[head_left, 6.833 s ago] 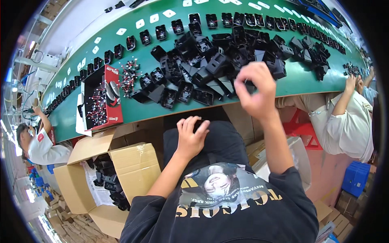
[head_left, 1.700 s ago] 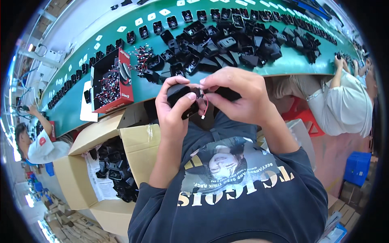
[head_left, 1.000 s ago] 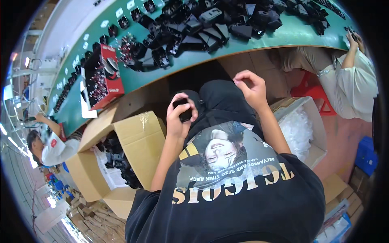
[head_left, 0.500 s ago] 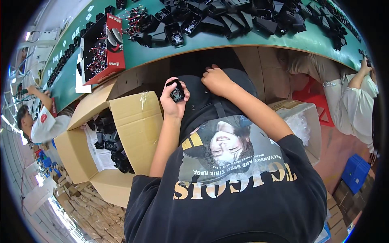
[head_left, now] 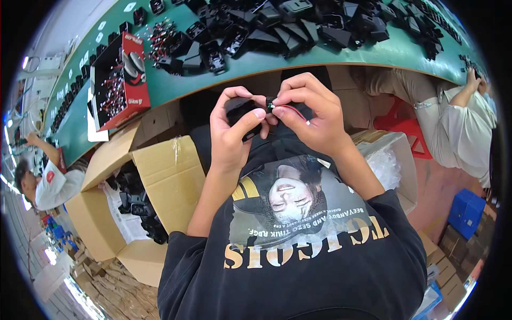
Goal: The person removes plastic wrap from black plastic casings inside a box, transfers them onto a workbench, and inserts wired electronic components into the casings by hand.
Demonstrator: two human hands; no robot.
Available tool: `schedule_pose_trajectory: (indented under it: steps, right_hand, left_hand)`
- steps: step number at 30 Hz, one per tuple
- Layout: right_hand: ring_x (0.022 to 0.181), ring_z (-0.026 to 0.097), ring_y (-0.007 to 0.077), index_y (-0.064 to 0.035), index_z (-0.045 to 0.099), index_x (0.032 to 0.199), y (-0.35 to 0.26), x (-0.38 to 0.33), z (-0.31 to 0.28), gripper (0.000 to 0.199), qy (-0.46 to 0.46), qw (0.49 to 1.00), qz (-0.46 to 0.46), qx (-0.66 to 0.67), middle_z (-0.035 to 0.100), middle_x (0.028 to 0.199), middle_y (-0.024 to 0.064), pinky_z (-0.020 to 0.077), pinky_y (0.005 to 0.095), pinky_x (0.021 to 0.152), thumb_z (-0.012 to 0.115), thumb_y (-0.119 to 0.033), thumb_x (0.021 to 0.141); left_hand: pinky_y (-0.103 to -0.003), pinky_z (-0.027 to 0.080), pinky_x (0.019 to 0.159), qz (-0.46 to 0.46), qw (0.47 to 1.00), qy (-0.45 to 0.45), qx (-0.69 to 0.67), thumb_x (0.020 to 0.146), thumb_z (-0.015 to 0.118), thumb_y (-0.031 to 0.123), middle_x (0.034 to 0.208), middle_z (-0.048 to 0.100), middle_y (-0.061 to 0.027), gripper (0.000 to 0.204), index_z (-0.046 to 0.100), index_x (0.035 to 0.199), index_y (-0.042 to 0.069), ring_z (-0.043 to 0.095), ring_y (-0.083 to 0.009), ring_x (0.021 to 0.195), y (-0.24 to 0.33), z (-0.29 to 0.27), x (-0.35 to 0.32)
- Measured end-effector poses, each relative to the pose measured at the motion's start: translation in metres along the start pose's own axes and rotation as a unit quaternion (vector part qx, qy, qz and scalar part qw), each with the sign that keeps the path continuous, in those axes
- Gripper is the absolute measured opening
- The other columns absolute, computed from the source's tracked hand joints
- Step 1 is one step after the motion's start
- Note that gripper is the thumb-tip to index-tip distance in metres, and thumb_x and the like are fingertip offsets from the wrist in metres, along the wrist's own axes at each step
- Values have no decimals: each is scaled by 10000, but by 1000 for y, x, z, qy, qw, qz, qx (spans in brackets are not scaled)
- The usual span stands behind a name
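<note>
Black housing [head_left: 239, 111] above the lap, left hand [head_left: 229, 128] clamped around it; right hand [head_left: 314, 112] pinches a small red-wired part [head_left: 270, 105] at its edge, whether seated can't tell. Beyond: open housings [head_left: 214, 56] heaped on the desk [head_left: 234, 73], untouched; black parts [head_left: 136, 205] in an open carton [head_left: 169, 160].

And up comes the right hand [head_left: 314, 114], lowered and well apart a moment ago, to meet the left hand [head_left: 232, 128]! Its fingertips now pinch a small dark part [head_left: 270, 105], a red wire [head_left: 295, 111] trailing off. The left hand has turned the black housing [head_left: 238, 110] too: its open face showed before, now a smooth dark side does. Fingers crowd in, so whether part touches housing is hard to tell.
</note>
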State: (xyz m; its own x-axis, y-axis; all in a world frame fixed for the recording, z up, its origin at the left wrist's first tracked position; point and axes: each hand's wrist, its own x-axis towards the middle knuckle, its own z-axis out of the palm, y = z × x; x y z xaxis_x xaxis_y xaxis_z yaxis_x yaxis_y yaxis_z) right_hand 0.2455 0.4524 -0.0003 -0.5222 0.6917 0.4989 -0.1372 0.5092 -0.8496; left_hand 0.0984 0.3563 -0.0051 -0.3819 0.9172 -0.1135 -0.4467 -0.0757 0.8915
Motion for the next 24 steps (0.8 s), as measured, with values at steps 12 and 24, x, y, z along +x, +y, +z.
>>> schedule_pose_trajectory:
  steps: [12,24]
  right_hand:
    - [853,580,209,-43,703,909,-32,4,-20,208,-32,990,-84,-110,640,959,56,490,299,720,758,50,731]
    - [834,528,213,-59,693,864,-39,13,-8,167,-73,978,-66,-186,606,925,35,462,294,740,748,29,733]
  left_hand:
    - [-274,441,724,-82,940,-116,-312,1018,421,219,981,603,-117,239,488,1172,48,563,-187,838,13,28,16]
    - [-244,406,781,59,994,6,88,1084,370,334,1008,561,-57,285,497,1176,95,510,-127,869,3,27,13]
